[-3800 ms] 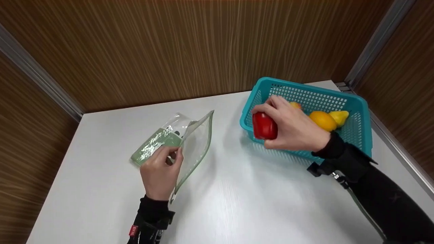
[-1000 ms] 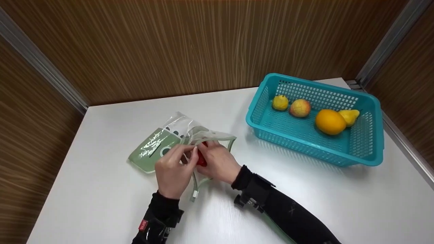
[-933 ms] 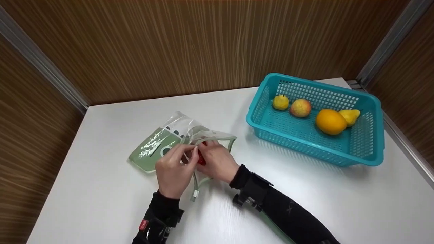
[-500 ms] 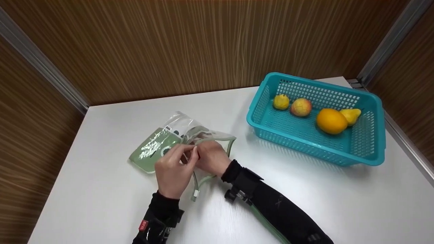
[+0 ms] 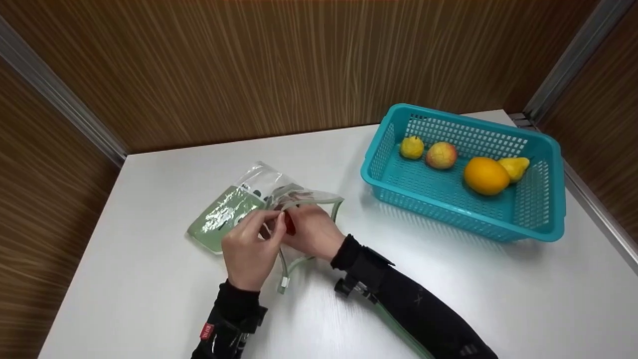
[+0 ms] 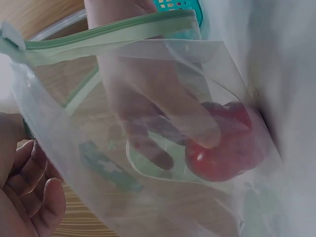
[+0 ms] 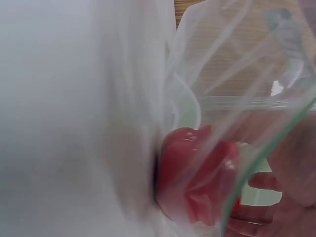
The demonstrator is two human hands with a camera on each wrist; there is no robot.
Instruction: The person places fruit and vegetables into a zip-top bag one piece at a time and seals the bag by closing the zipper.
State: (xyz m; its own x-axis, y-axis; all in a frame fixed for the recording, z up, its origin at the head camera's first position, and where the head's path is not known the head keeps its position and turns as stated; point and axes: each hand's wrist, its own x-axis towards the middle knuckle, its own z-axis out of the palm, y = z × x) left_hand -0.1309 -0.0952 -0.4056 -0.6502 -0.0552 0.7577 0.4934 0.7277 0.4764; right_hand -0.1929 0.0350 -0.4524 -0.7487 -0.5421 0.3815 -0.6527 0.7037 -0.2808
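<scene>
A clear zip bag (image 5: 230, 214) with a green printed front lies on the white table, its green-edged mouth facing right. My left hand (image 5: 250, 247) pinches the rim of that mouth between thumb and fingertips. Inside the opening is my right hand (image 5: 315, 230), seen through the plastic in the left wrist view. A red bell pepper (image 6: 224, 143) rests within the bag, against its side near the table. The right fingers (image 6: 153, 153) are spread and mostly straight, one overlapping the pepper; firm contact cannot be told. The right wrist view shows the pepper (image 7: 192, 173) beside these fingers.
A teal basket (image 5: 448, 213) stands at the back right of the table (image 5: 159, 299). It holds a small yellow fruit (image 5: 412, 148), a red-yellow peach-like fruit (image 5: 441, 155), an orange fruit (image 5: 486, 176) and a yellow pear (image 5: 516, 168). Wood-grain panels (image 5: 249, 75) enclose the table.
My right hand has carried the bell pepper from above the basket into the bag. Over the last second it has reached deeper, then drawn back slightly. The left hand keeps pinching the rim.
</scene>
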